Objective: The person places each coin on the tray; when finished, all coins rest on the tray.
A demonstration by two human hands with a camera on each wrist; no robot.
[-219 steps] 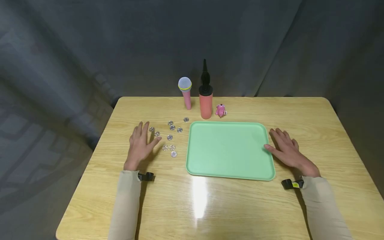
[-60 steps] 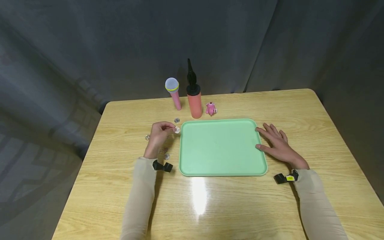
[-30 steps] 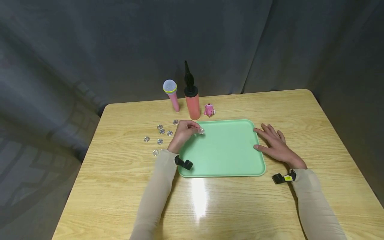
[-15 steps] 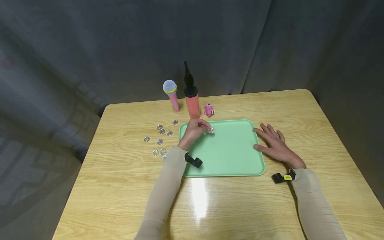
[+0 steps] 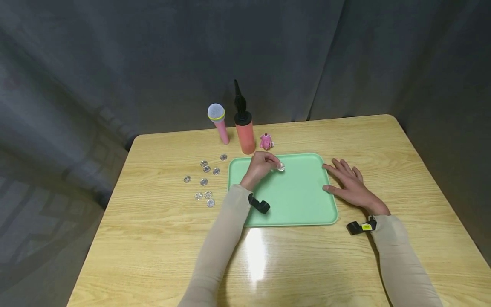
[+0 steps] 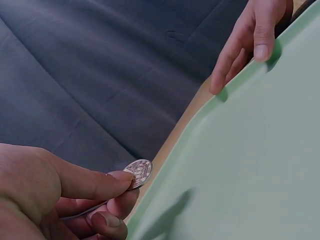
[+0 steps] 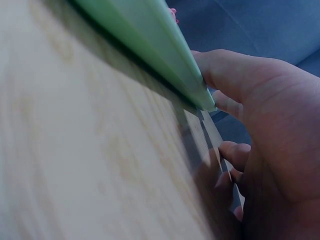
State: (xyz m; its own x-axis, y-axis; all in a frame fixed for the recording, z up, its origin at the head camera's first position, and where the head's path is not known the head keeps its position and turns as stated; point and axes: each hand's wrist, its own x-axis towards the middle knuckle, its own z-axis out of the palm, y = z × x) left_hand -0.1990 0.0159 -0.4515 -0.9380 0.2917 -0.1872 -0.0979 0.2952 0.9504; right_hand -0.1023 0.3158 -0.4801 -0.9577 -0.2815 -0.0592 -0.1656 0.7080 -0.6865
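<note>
My left hand (image 5: 259, 167) pinches a silver coin (image 6: 141, 171) between thumb and fingers. It holds the coin over the back part of a mint-green tray (image 5: 297, 198), and a shadow falls on the tray below in the left wrist view. At the tray's right edge, my right hand (image 5: 352, 187) has its fingers spread and mostly straight, with thumb and index fingertip at the rim. Several more silver coins (image 5: 204, 182) lie scattered on the wooden table left of the tray.
Behind the tray stand a pink toy microphone (image 5: 221, 128), a coral hand pump (image 5: 246, 137) with a black nozzle, and a small pink figurine (image 5: 266, 141). A dark curtain (image 5: 172, 64) hangs behind the wooden table (image 5: 299, 264).
Earlier my left hand was open beside the coins; it then picked one up and carried it rightward over the tray. My right hand has come to the tray's right rim.
</note>
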